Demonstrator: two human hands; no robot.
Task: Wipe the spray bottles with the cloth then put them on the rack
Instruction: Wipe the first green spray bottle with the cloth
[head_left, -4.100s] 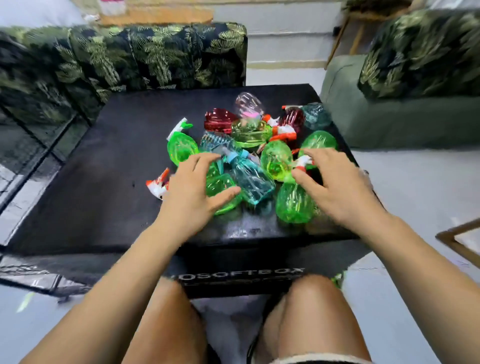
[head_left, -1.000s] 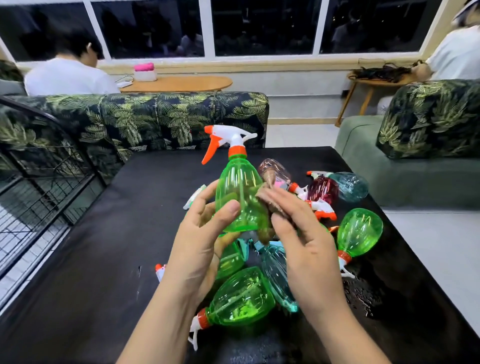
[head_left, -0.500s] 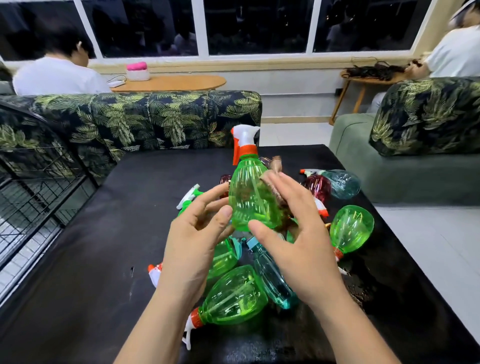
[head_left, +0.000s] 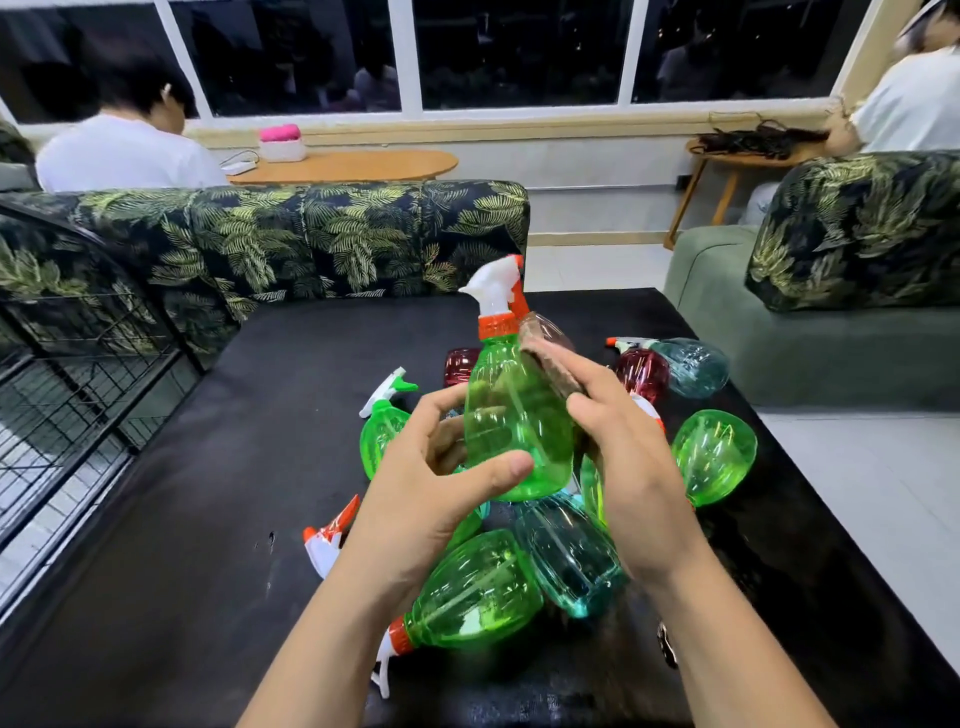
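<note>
My left hand (head_left: 431, 499) grips the lower body of a green spray bottle (head_left: 511, 415) with a white and orange trigger, held upright above the black table (head_left: 208, 519). My right hand (head_left: 628, 457) presses a brown cloth (head_left: 550, 364) against the bottle's right side. Under my hands lies a pile of bottles: a green one (head_left: 472, 597), a teal one (head_left: 571, 561), another green one (head_left: 714, 454), red ones (head_left: 641, 374). A black wire rack (head_left: 78, 364) stands at the table's left.
A leaf-patterned sofa (head_left: 311, 234) runs behind the table, and a green sofa (head_left: 810, 343) is at the right. A person in white (head_left: 124, 150) sits beyond the sofa, another at the far right (head_left: 909, 104). Wet patches show on the table's near right.
The bottle has turned in my left hand, its nozzle swinging round to point left. My right hand with the cloth has slid up the bottle's right side toward the neck.
</note>
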